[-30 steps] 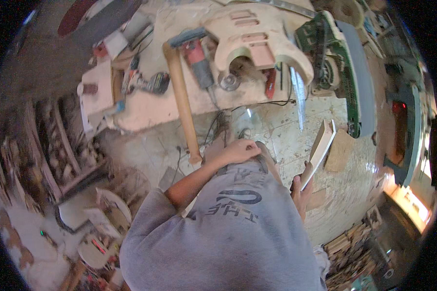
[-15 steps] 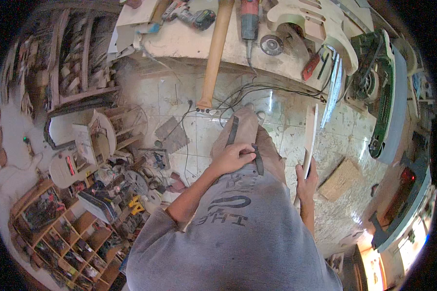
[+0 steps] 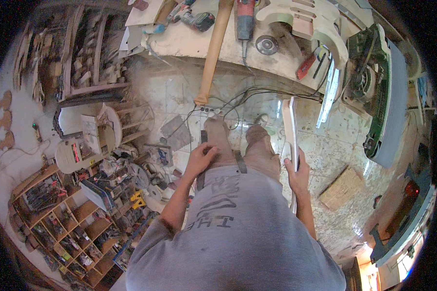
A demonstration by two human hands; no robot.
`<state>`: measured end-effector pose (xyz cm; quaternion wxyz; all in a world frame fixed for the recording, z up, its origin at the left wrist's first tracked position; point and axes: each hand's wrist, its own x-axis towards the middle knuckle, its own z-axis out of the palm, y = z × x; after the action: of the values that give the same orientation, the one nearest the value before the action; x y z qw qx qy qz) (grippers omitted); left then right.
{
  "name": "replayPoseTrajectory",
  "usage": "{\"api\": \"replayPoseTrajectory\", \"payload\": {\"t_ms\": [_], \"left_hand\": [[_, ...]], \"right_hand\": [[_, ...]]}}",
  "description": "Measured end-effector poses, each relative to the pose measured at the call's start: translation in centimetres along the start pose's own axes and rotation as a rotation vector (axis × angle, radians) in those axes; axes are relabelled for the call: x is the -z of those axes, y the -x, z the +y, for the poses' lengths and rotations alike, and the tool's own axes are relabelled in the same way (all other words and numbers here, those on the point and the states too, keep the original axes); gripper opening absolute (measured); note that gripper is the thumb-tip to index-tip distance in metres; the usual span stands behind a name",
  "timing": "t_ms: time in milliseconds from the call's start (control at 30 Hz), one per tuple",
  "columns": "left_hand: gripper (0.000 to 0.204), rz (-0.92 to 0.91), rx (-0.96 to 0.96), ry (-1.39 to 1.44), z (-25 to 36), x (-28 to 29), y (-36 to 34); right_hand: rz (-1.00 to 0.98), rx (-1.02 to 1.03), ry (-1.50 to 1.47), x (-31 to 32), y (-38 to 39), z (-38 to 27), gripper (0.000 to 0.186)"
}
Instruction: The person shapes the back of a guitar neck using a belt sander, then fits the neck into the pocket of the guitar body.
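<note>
My right hand (image 3: 296,167) is closed round a long, narrow white board (image 3: 289,116) held upright beside my right leg. My left hand (image 3: 201,157) rests at my left thigh (image 3: 217,143) with bent, slightly parted fingers and nothing visible in them. Ahead stands a cluttered workbench (image 3: 267,63) bearing a pale guitar body (image 3: 325,26), a red-and-grey power tool (image 3: 245,19), a cordless drill (image 3: 199,22), a round black disc (image 3: 266,44) and a red-handled tool (image 3: 306,67). A long wooden guitar neck (image 3: 211,72) slants off the bench's front. A metal straightedge (image 3: 327,97) juts from its right part.
A green belt sander (image 3: 378,121) stands at the right. Cables (image 3: 257,89) cross the tiled floor, where a board (image 3: 340,189) lies. At the left are wood racks (image 3: 82,58), stacked pale chairs (image 3: 77,150), a pigeonhole shelf (image 3: 68,228) and tool clutter.
My left hand has moved from my front waist out to my left thigh. My right hand with the white board has shifted slightly left. My legs are now farther apart, and my head has turned.
</note>
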<state>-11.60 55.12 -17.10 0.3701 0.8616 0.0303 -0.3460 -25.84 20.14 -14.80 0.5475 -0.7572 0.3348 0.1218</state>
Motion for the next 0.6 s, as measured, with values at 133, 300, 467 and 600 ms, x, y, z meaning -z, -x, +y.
{"api": "replayPoseTrajectory", "payload": {"t_ms": [133,300,467,600], "left_hand": [[0.037,0.029,0.031,0.075,-2.4,-0.2,-0.1],[0.04,-0.008,-0.045,-0.049,-2.0,0.6,-1.6],[0.042,-0.008,-0.033,-0.103,1.7,1.0,-1.8],[0.041,-0.027,-0.057,-0.096,1.0,1.0,-2.6]], "right_hand": [[0.026,0.085,-0.006,-0.5,-0.5,1.5,0.061],[0.053,0.124,0.011,-0.7,-1.0,1.7,0.065],[0.03,0.097,-0.028,-0.6,-0.5,1.2,0.069],[0.057,0.013,0.062,-1.6,0.1,2.9,0.068]]}}
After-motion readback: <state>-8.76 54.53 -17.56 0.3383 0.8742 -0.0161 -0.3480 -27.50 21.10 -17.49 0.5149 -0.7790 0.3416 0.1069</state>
